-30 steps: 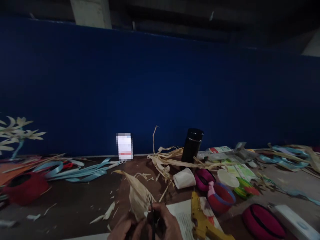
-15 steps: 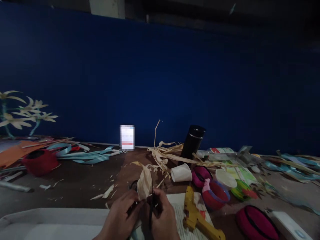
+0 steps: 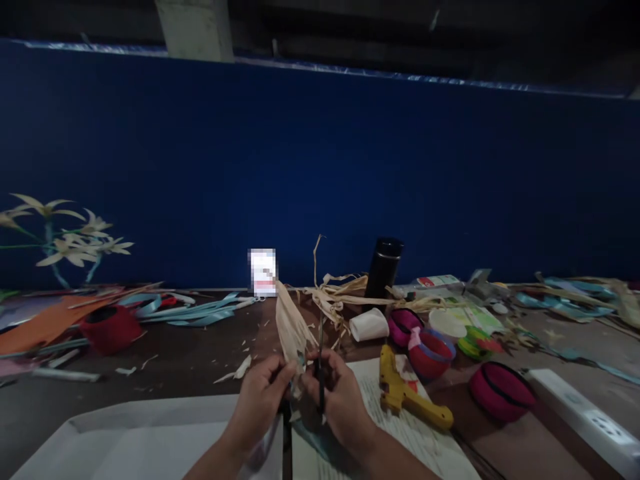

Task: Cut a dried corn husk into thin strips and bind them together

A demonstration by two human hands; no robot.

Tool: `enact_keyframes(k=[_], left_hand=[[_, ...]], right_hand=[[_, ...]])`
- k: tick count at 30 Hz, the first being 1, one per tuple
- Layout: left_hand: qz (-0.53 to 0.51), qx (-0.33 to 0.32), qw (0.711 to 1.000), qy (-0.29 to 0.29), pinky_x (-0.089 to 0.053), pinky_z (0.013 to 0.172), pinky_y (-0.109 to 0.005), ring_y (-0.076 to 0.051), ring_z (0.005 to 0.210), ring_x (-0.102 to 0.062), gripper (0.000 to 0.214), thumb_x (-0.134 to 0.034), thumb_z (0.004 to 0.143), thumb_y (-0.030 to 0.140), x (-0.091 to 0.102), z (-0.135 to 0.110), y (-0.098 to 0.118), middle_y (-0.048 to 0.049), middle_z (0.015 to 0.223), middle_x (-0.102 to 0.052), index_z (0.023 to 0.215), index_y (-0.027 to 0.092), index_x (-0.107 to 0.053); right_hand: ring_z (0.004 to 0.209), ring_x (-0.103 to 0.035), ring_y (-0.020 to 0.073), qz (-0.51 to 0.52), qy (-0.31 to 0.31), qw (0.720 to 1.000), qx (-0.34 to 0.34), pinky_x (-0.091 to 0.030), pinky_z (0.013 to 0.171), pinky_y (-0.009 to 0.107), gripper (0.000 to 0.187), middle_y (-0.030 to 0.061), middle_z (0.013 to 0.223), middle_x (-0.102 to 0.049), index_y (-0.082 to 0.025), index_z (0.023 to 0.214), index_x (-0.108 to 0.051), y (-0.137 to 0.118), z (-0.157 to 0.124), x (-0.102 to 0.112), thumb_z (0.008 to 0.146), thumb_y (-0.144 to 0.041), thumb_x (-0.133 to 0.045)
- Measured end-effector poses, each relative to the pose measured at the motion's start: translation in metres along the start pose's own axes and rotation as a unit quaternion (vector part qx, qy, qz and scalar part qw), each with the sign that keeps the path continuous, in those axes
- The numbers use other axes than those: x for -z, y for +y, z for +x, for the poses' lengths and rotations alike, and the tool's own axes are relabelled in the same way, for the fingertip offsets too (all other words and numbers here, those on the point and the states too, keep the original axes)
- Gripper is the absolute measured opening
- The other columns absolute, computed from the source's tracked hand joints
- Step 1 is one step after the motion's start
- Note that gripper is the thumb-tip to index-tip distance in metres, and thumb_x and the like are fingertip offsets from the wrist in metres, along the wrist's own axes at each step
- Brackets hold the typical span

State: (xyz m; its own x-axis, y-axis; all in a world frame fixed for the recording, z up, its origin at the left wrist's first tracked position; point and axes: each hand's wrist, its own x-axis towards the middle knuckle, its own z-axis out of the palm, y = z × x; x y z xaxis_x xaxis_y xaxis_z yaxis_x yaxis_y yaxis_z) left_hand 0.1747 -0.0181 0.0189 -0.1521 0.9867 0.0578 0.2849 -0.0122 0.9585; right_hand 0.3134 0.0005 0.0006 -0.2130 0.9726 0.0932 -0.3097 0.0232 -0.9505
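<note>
Clock centred between the hands, 12 toward the wall [image 3: 320, 153].

- Husk [image 3: 291, 323]: one, pale, dry; at 12, raised above the counter [image 3: 190, 360], wide part upward. Gripped low, probably to leave its length free of the fingers.
- Left hand [image 3: 261, 395]: thumb and fingers pinched on the husk's lower end, presumably steadying it.
- Right hand [image 3: 342, 393]: closed around dark scissors [image 3: 321, 383], by their look, blade upright just beside the husk; likely carried so to stay close. Whether these fingertips also touch the husk: cannot tell.
- Glue gun [image 3: 407, 395]: yellow; at 3, lying on printed paper [image 3: 367, 375], perhaps to spare the counter.
- Cup [image 3: 370, 325]: white, tipped over; at 2.
- Tray [image 3: 145, 427]: white; between 8 and 9.
</note>
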Motion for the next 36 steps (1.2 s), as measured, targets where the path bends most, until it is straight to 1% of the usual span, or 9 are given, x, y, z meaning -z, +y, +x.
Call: enact_keyframes(k=[3, 6, 10, 14, 18, 21, 25, 30, 36], left_hand=[[-0.049, 0.050, 0.998, -0.011, -0.026, 0.040, -0.019, -0.007, 0.038, -0.035, 0.038, -0.058, 0.068, 0.054, -0.001, 0.003, -0.002, 0.0069, 0.042, -0.043, 0.062, 0.016, -0.055], [-0.045, 0.081, 0.996, -0.001, -0.028, 0.039, -0.020, -0.008, 0.036, -0.038, 0.039, -0.062, 0.062, 0.054, -0.003, 0.005, 0.000, 0.0064, 0.040, -0.046, 0.065, 0.015, -0.058], [-0.054, 0.071, 0.996, 0.000, -0.032, 0.040, -0.020, -0.008, 0.036, -0.041, 0.037, -0.062, 0.062, 0.052, -0.005, 0.003, 0.006, 0.0062, 0.040, -0.047, 0.062, 0.016, -0.055], [-0.070, 0.069, 0.995, -0.008, -0.034, 0.040, -0.020, -0.008, 0.036, -0.042, 0.036, -0.061, 0.065, 0.051, -0.004, 0.003, 0.002, 0.0062, 0.040, -0.048, 0.063, 0.016, -0.053], [-0.117, 0.066, 0.991, 0.026, -0.033, 0.039, -0.018, -0.007, 0.037, -0.041, 0.036, -0.062, 0.065, 0.051, 0.006, 0.009, -0.004, 0.0069, 0.041, -0.045, 0.063, 0.016, -0.053], [-0.156, 0.076, 0.982, 0.072, -0.035, 0.040, -0.017, -0.006, 0.039, -0.040, 0.036, -0.064, 0.063, 0.049, 0.017, 0.014, -0.003, 0.0072, 0.043, -0.045, 0.064, 0.015, -0.054], [-0.147, 0.077, 0.977, 0.135, -0.032, 0.038, -0.015, -0.006, 0.039, -0.042, 0.034, -0.067, 0.061, 0.047, 0.030, 0.017, 0.000, 0.0061, 0.045, -0.048, 0.068, 0.015, -0.057], [-0.157, 0.047, 0.972, 0.169, -0.034, 0.041, -0.014, -0.005, 0.043, -0.045, 0.031, -0.067, 0.062, 0.044, 0.038, 0.018, 0.000, 0.0044, 0.051, -0.052, 0.067, 0.015, -0.058], [-0.210, 0.032, 0.960, 0.182, -0.036, 0.044, -0.015, -0.005, 0.045, -0.045, 0.031, -0.070, 0.061, 0.043, 0.039, 0.017, 0.001, 0.0050, 0.053, -0.052, 0.067, 0.015, -0.057]], right_hand=[[0.062, -0.053, 0.0104, 0.034, 0.017, 0.999, -0.006, -0.041, 0.056, 0.020, 0.039, -0.0021, 0.070, -0.057, -0.017, 0.089, -0.054, -0.001, 0.004, 0.000, 0.059, -0.029, -0.076], [0.061, -0.051, 0.0089, 0.054, 0.016, 0.998, -0.008, -0.041, 0.056, 0.018, 0.040, -0.0030, 0.069, -0.057, -0.017, 0.086, -0.054, -0.002, 0.006, 0.003, 0.056, -0.024, -0.079], [0.059, -0.050, 0.0085, 0.051, 0.021, 0.998, -0.018, -0.040, 0.055, 0.018, 0.041, -0.0040, 0.066, -0.056, -0.017, 0.085, -0.054, -0.003, 0.006, 0.004, 0.054, -0.024, -0.079], [0.059, -0.049, 0.0087, 0.033, 0.013, 0.999, -0.016, -0.039, 0.053, 0.018, 0.041, -0.0035, 0.066, -0.056, -0.016, 0.088, -0.055, -0.004, 0.004, 0.005, 0.056, -0.027, -0.078], [0.057, -0.047, 0.0085, 0.025, 0.005, 1.000, -0.018, -0.037, 0.052, 0.019, 0.042, -0.0029, 0.066, -0.055, -0.016, 0.092, -0.057, -0.007, -0.001, 0.006, 0.059, -0.031, -0.077], [0.056, -0.046, 0.0087, 0.030, -0.024, 0.998, -0.045, -0.035, 0.052, 0.020, 0.043, -0.0018, 0.064, -0.053, -0.014, 0.095, -0.060, -0.011, -0.007, 0.004, 0.061, -0.037, -0.076], [0.051, -0.043, 0.0078, 0.010, -0.070, 0.993, -0.098, -0.031, 0.048, 0.021, 0.048, -0.0013, 0.059, -0.051, -0.012, 0.094, -0.062, -0.014, -0.015, 0.000, 0.061, -0.043, -0.075], [0.046, -0.036, 0.0053, -0.067, -0.119, 0.984, -0.116, -0.026, 0.043, 0.019, 0.044, -0.0025, 0.054, -0.047, -0.010, 0.088, -0.066, -0.008, -0.017, -0.001, 0.061, -0.043, -0.074], [0.047, -0.035, 0.0054, -0.125, -0.178, 0.966, -0.137, -0.028, 0.043, 0.018, 0.043, -0.0023, 0.054, -0.046, -0.009, 0.087, -0.067, -0.011, -0.022, -0.001, 0.064, -0.045, -0.070]])
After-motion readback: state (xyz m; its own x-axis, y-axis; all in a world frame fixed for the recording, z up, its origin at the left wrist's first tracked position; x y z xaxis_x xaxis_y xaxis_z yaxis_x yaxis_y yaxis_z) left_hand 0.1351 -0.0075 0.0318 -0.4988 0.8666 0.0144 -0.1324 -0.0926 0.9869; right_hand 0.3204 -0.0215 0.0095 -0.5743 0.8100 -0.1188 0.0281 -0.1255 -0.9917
